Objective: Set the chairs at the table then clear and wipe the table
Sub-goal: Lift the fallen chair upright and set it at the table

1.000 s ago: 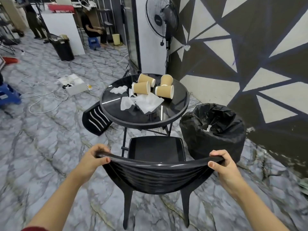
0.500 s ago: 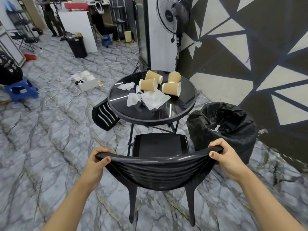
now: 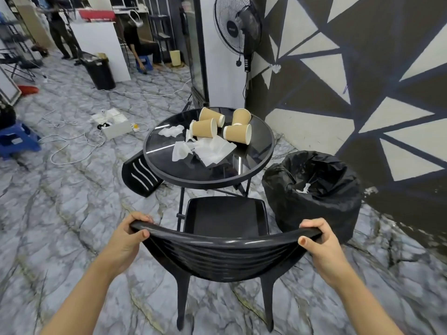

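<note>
Arms outstretched, the left hand (image 3: pixel 125 240) and right hand (image 3: pixel 321 245) each hold a closed grip, fingers curled over opposite ends of the black chair (image 3: pixel 222 252) backrest, facing the round table (image 3: pixel 210 172) with tipped paper cups (image 3: pixel 225 128) and crumpled tissues (image 3: pixel 205 148).

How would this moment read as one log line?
step: setting chair | hands: left, right grip backrest | table: uncleared

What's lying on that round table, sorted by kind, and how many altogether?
Paper cups: 4
White tissues: 3
Total: 7
</note>
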Demonstrator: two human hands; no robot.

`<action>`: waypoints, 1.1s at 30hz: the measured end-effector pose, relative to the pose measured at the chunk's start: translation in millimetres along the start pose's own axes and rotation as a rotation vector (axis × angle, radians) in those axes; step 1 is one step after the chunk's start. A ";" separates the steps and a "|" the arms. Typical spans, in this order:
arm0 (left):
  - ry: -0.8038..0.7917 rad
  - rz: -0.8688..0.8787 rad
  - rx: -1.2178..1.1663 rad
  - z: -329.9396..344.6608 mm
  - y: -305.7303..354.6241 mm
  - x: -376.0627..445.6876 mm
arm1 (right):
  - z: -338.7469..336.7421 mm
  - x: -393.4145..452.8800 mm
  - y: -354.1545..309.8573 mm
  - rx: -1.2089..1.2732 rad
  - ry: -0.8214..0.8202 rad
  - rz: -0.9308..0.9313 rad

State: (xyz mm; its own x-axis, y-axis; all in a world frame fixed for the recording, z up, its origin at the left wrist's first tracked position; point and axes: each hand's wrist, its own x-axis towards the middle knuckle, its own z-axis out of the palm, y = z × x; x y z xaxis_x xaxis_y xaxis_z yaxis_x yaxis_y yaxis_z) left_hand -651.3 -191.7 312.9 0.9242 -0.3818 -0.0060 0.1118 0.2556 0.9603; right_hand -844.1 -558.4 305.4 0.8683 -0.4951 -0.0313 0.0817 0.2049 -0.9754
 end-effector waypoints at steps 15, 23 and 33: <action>0.003 -0.113 0.053 -21.5 3.5 -14.1 | 16.6 3.0 -0.2 -0.027 -0.083 0.035; -0.031 -0.178 0.113 -18.9 14.3 -16.7 | 15.9 1.8 -3.3 -0.063 -0.055 0.033; -0.062 -0.253 0.135 -19.2 21.6 -19.2 | 17.5 0.4 -7.1 -0.096 -0.051 0.050</action>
State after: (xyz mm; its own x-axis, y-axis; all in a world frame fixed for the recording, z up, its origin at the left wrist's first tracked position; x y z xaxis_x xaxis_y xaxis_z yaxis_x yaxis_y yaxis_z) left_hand -659.6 -161.8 328.4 0.8485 -0.4731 -0.2372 0.2826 0.0261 0.9589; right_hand -835.8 -545.2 316.1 0.8942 -0.4418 -0.0717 -0.0075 0.1453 -0.9894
